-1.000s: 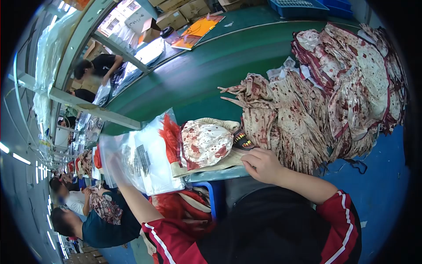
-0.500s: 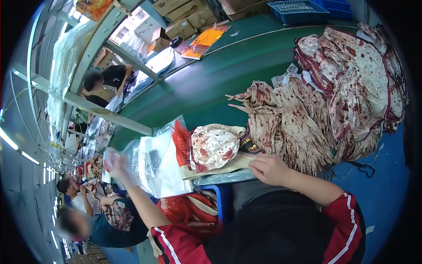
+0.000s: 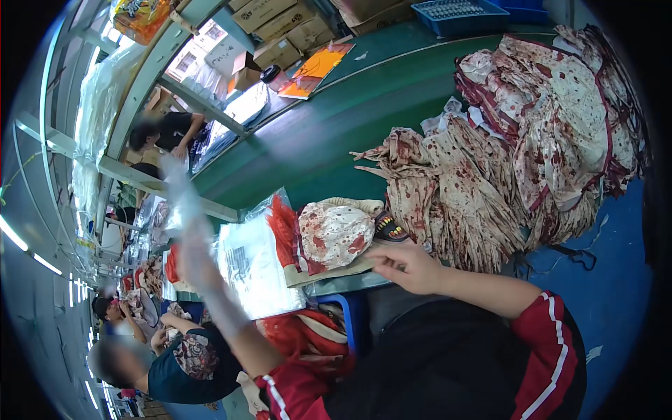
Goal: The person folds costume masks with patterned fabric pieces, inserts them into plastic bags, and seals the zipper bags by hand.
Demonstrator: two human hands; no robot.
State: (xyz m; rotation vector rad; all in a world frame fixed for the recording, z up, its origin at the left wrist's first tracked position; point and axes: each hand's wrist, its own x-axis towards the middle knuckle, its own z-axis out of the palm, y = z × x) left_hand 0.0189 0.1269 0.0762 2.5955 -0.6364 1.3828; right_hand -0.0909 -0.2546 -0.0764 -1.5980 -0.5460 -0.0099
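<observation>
A mask (image 3: pixel 336 234) lies on the bench in front of me, with red hair at its left, a white red-spotted cap and a dark mouth with coloured teeth. Fingers of my right hand (image 3: pixel 409 268) are bent at its lower right edge, on the beige part. My left hand (image 3: pixel 198 262) is raised at the left, smeared by motion, with a blurred clear plastic bag (image 3: pixel 180 192) trailing above it. Beside the mask lies a stack of clear plastic bags (image 3: pixel 255 255).
Red-stained ragged garments (image 3: pixel 469 196) and spotted cloths (image 3: pixel 560 119) are heaped at the right. Behind runs a green conveyor belt (image 3: pixel 301 150). A blue bin (image 3: pixel 353 318) with red material stands below the bench edge. Co-workers (image 3: pixel 185 350) sit at the left; a metal frame (image 3: pixel 171 189) crosses there.
My left hand has swung, and a blurred plastic bag now shows above it. My right hand has shifted left along the mask's edge. The whole view has moved slightly.
</observation>
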